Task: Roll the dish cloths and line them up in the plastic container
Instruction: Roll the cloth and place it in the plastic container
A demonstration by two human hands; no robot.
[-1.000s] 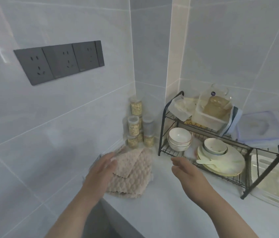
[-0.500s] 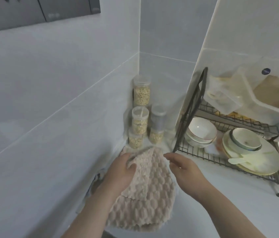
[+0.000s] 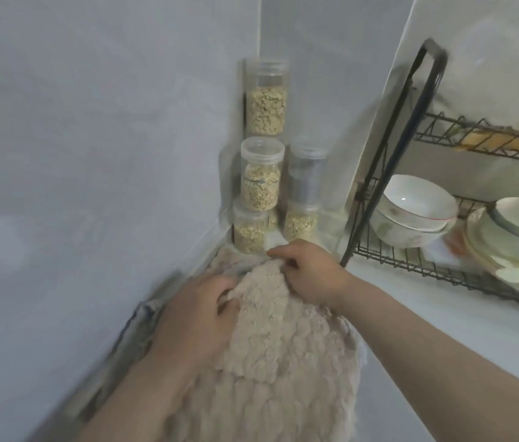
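right hand onto cloth near oat-jars

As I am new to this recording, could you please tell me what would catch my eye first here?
The left hand and right hand both grip the far edge of a bumpy beige dish cloth, low in the centre. Behind them, clear jars of pale flakes are stacked in the tiled corner. At right, a black wire dish rack holds white bowls on its lower shelf.
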